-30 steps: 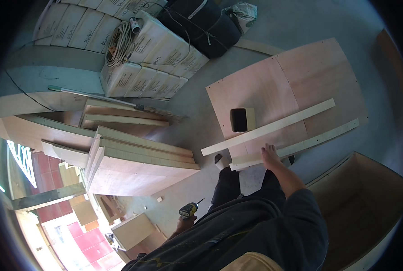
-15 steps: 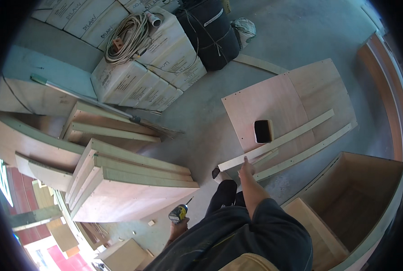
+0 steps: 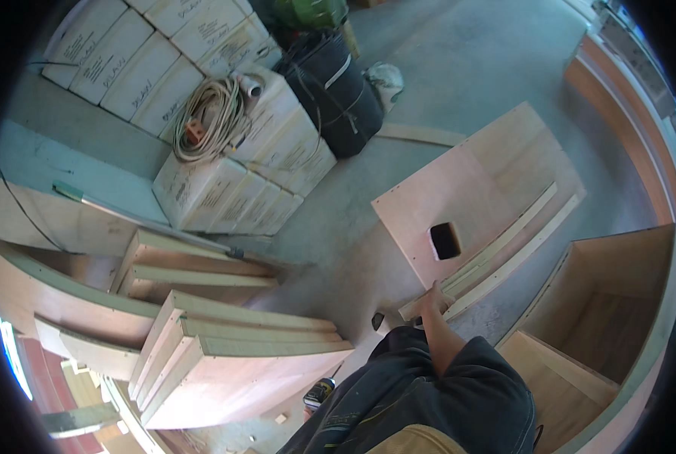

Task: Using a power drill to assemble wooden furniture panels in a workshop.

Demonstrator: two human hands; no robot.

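Observation:
A pale wood strip (image 3: 497,246) slants across a plywood panel (image 3: 482,178) with a square hole. My right hand (image 3: 435,300) is closed round the strip near its lower end, beside my foot. A second wood strip (image 3: 523,257) runs along the panel's near right edge, close to the first. Low by my left side, a yellow and black cordless drill (image 3: 320,392) is in my left hand (image 3: 308,412), which my clothing mostly hides.
Stacked plywood box panels (image 3: 255,378) stand at the left, with a broom (image 3: 156,223) behind them. Cartons (image 3: 239,181) carry a coiled cable (image 3: 211,121). A black drum (image 3: 334,98) stands farther back. An open plywood box (image 3: 595,318) is close on my right.
The strip in my right hand has shifted right across the panel, closer to the second strip. My left hand and the drill have drawn in toward my body. The view has also tilted.

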